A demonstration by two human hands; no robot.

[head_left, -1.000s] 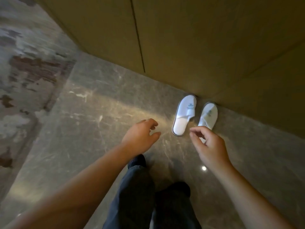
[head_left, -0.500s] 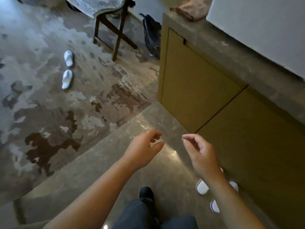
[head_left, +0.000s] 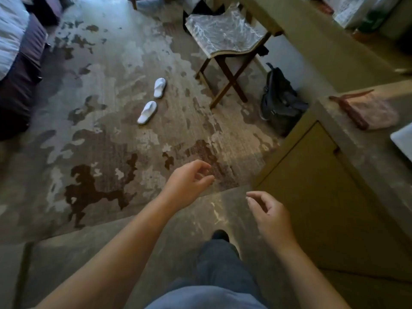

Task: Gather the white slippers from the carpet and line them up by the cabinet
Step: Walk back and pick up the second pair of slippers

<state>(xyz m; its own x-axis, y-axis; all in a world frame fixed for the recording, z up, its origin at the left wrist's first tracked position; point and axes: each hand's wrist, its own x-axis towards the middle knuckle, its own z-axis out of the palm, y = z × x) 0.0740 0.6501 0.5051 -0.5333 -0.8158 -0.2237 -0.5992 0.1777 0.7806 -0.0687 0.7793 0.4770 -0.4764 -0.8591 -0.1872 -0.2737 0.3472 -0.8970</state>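
white slippers, one (head_left: 159,87) farther off and one (head_left: 147,112) nearer, lie apart on the patterned carpet (head_left: 107,139), left of a folding stool (head_left: 225,41) (a dark backpack (head_left: 279,101) sits beyond it). both the left hand (head_left: 188,185) and right hand (head_left: 268,214) hover over the stone floor (head_left: 156,246) beside the cabinet (head_left: 312,186), fingers loosely curled, holding nothing.
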